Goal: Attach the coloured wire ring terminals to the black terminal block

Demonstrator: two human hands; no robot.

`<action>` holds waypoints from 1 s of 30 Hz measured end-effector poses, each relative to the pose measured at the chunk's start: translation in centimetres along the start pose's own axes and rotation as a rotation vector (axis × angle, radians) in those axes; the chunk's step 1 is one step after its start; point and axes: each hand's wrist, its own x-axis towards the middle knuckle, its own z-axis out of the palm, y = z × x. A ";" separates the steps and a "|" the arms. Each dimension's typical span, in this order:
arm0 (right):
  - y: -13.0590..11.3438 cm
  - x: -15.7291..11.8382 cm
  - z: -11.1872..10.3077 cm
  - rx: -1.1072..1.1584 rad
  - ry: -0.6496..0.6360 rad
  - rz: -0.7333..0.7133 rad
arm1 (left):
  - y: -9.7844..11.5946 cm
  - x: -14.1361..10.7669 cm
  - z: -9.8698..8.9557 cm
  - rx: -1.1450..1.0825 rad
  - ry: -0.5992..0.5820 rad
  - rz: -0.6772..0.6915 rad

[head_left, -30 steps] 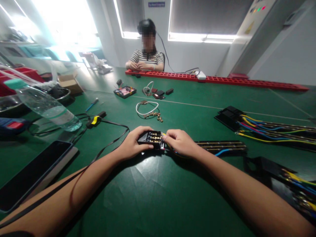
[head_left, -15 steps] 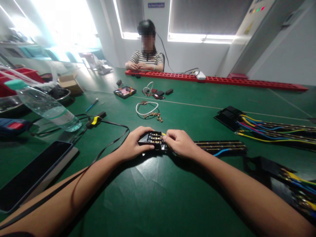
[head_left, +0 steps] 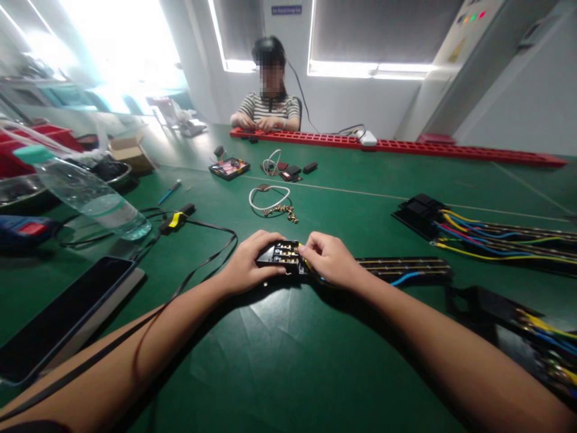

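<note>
My left hand [head_left: 251, 263] is wrapped round the left end of a black plastic housing [head_left: 288, 269] with brass contacts in its slots. At the housing's right end, my right hand [head_left: 331, 258] pinches with thumb and forefinger by a yellow wire [head_left: 300, 245]. What exactly lies between those fingertips is too small to tell. From behind the right hand a black rail [head_left: 406, 269] with brass strips extends to the right, a blue wire [head_left: 404, 278] lying along it. Beyond my hands a pile of small brass pieces [head_left: 288, 211] lies near a white loop [head_left: 270, 187].
A water bottle [head_left: 97, 201], a phone [head_left: 67, 316] and a black cable [head_left: 205, 263] lie to the left. More wired black rails [head_left: 505, 231] are at right. Across the green table [head_left: 288, 361] a person [head_left: 269, 108] sits behind a long red rack [head_left: 406, 146].
The view has shifted very slightly. My right thumb and fingers have changed pose a little at the housing's end. The person opposite has moved their hands slightly.
</note>
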 end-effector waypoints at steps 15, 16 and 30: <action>0.2 0.1 0.0 0.008 -0.018 -0.005 | 0.1 0.0 0.0 -0.007 0.013 0.044; 0.2 0.1 0.0 0.005 -0.022 -0.004 | 0.1 0.0 0.0 -0.010 0.010 0.043; 0.0 -0.1 0.1 -0.009 -0.040 0.004 | 0.3 0.2 0.1 -0.008 -0.001 0.099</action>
